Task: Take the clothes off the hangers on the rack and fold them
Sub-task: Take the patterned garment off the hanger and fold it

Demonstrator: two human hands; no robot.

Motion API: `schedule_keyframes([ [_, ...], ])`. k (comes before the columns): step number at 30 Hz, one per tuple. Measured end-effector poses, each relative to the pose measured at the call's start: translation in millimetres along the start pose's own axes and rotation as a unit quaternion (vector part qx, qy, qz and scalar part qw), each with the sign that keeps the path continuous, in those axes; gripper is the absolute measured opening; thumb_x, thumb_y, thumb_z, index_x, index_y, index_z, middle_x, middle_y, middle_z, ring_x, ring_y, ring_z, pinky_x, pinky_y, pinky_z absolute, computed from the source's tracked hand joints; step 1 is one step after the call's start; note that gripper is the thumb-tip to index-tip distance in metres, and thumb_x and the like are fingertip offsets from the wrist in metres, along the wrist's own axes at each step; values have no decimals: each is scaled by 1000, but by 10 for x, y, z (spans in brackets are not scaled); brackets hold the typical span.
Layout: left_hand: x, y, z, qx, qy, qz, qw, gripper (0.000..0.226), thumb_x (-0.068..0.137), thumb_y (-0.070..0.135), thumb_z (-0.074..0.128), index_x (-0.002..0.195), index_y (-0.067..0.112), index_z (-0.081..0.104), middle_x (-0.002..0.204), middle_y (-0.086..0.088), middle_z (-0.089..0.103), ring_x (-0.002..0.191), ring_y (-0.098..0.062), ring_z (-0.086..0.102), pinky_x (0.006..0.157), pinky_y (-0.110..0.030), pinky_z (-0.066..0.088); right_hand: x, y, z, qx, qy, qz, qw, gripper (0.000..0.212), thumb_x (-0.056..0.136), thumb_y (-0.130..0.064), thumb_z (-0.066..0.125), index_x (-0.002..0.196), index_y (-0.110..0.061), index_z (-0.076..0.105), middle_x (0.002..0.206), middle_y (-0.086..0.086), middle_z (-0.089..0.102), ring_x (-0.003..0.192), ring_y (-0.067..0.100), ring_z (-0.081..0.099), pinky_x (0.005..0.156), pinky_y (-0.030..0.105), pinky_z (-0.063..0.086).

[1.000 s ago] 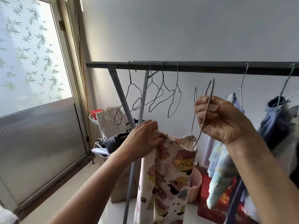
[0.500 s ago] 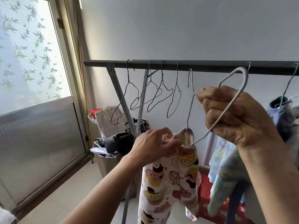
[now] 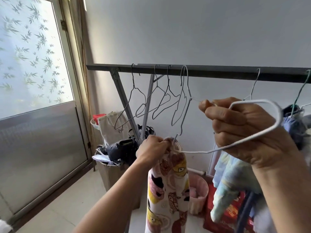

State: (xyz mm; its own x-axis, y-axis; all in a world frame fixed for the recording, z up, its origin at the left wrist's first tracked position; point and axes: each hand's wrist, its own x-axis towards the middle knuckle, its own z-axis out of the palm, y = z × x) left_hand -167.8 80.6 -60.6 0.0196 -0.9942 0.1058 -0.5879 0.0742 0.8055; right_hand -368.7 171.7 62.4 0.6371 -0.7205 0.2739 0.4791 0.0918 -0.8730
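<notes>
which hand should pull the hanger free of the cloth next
Right. The right hand grips the white hanger, whose end sits in the waistband; the left hand holds the printed garment steady.

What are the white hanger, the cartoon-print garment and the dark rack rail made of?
Thin white hanger in the right hand: probably wire with a matte white coating, going by its slim bent outline. Cartoon-print garment gripped by the left hand: soft matte fabric, hanging limp, gathered at the top. Dark rack rail: likely painted metal, straight-edged with a dull sheen.
</notes>
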Motion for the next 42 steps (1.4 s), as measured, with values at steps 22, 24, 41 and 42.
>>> schedule_keyframes([
  [22,-376,120,-682,54,11,197,979,25,84,17,70,85,43,69,90,18,68,83,2,65,75,-30,60,1013,-65,-761,-145,380,-110,907,30,95,-2,28,70,-18,28,48,2,33,33,8,19,39,14,12],
  [24,-395,152,-773,26,-2,204,979,31,84,14,71,83,44,69,87,16,70,81,-3,69,73,-32,62,990,13,-761,-127,393,-93,906,29,95,-3,28,70,-18,29,47,2,35,33,8,20,38,15,13],
  [41,-581,387,-1269,0,-138,291,947,31,81,-8,69,77,23,71,84,6,73,85,-12,71,66,-23,56,582,622,-413,-587,407,-326,620,27,85,-7,43,108,-10,57,97,0,57,80,14,53,70,30,43],
  [42,-602,398,-1285,0,-146,294,945,34,79,-7,69,75,27,71,82,5,72,83,-13,70,66,-24,56,576,691,-241,-602,330,-331,648,30,81,-5,45,106,-14,59,95,-4,57,79,9,54,69,29,45],
])
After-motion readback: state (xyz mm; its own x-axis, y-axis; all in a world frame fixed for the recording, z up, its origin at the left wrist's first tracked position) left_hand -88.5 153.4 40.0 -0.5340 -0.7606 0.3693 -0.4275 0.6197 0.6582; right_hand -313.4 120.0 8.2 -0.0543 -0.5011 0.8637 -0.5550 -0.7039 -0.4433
